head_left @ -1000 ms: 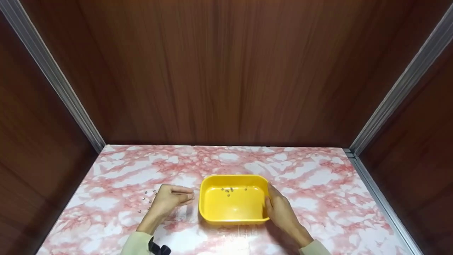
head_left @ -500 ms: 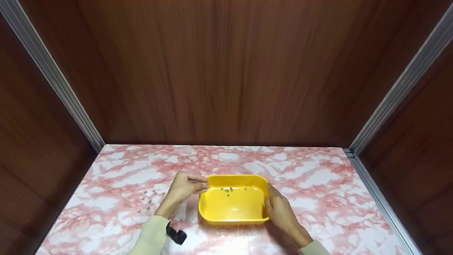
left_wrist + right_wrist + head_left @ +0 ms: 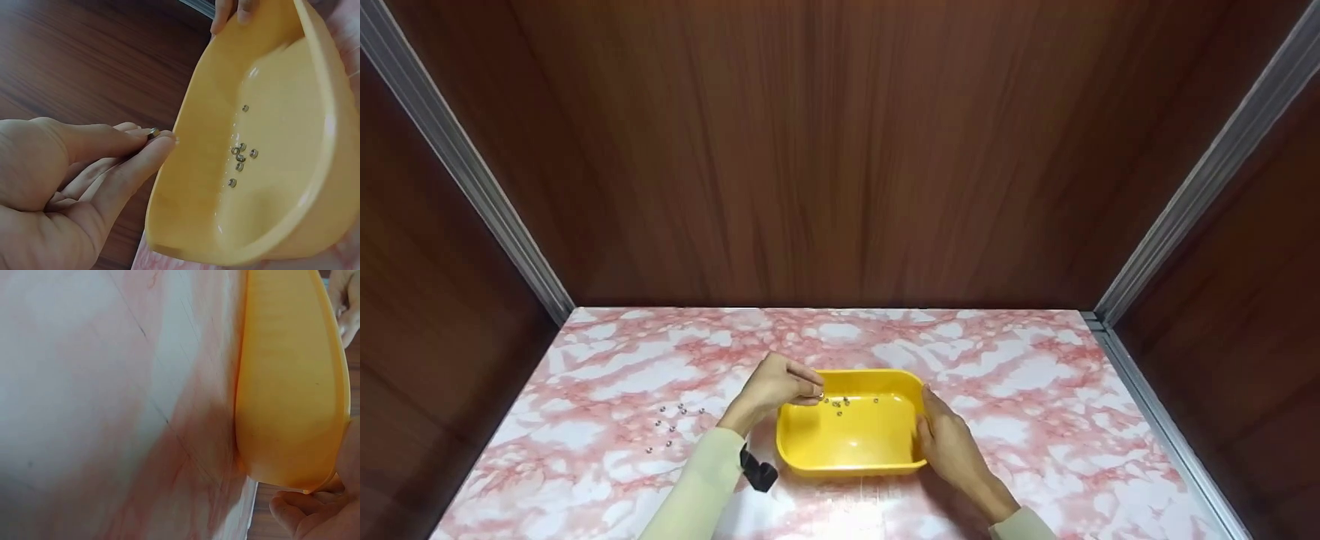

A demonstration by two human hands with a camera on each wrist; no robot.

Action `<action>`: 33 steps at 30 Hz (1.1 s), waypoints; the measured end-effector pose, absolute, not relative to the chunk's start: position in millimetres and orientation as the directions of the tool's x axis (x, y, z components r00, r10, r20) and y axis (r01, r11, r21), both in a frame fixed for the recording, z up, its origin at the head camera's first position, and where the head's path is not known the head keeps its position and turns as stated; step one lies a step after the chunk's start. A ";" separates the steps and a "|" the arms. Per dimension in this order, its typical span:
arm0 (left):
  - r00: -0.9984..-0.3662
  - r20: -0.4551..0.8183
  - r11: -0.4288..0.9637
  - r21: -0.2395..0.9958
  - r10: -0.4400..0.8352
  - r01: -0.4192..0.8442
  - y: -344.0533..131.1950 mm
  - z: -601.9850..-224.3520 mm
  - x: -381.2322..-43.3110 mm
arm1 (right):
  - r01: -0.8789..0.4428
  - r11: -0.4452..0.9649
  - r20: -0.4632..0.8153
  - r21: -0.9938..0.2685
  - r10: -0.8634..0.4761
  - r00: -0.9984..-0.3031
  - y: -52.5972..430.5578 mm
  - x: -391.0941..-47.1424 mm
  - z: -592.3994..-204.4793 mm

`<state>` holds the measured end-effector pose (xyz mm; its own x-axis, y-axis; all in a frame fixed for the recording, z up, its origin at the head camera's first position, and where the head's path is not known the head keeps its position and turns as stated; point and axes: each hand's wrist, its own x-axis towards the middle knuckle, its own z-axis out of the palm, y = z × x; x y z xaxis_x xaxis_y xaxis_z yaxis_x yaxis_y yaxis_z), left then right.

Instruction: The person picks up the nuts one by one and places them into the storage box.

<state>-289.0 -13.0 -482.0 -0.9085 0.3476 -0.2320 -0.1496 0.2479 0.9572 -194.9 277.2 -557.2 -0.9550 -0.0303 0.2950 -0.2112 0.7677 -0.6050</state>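
A small metal nut [image 3: 153, 133] is pinched between the thumb and index fingertip of my left hand [image 3: 776, 384]. That hand hangs over the left rim of a yellow plastic tub [image 3: 859, 444]. On the tub's floor, towards the far wall, lie several more nuts [image 3: 253, 153], some bunched together and one set apart. My right hand [image 3: 952, 446] grips the tub's right end, thumb over the rim and inside, other fingers along the outside wall. In the right wrist view the tub's outer side [image 3: 292, 394] shows, with the right hand's fingers [image 3: 298, 509] at its end.
Several loose nuts [image 3: 672, 429] are scattered on the pink-and-white marbled table [image 3: 607, 375], left of the tub. Brown wood-grain panels [image 3: 840, 150] stand behind and at both sides, with metal rails [image 3: 1207, 165] at the corners.
My left hand has moved right and away from me, from beside the tub to over its left rim, carrying the nut. The right hand keeps its grip on the tub.
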 end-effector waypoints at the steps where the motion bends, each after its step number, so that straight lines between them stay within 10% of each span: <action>1: -0.907 -0.236 0.258 0.955 0.349 -0.149 -12.1 -481.7 -291.3 | -0.217 0.770 0.301 -0.600 -0.035 -0.953 277.2 -195.1 -557.1; 33: -0.931 -0.224 0.455 0.888 0.290 -0.072 10.4 -507.9 -303.8 | -0.220 0.786 0.316 -0.577 -0.033 -0.948 276.8 -195.2 -556.3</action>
<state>-303.8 10.4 -507.9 -0.9306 0.2898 -0.2237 -0.0716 0.4550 0.8876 -195.2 276.8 -556.3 -0.9483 -0.0330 0.3158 -0.2197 0.7864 -0.5774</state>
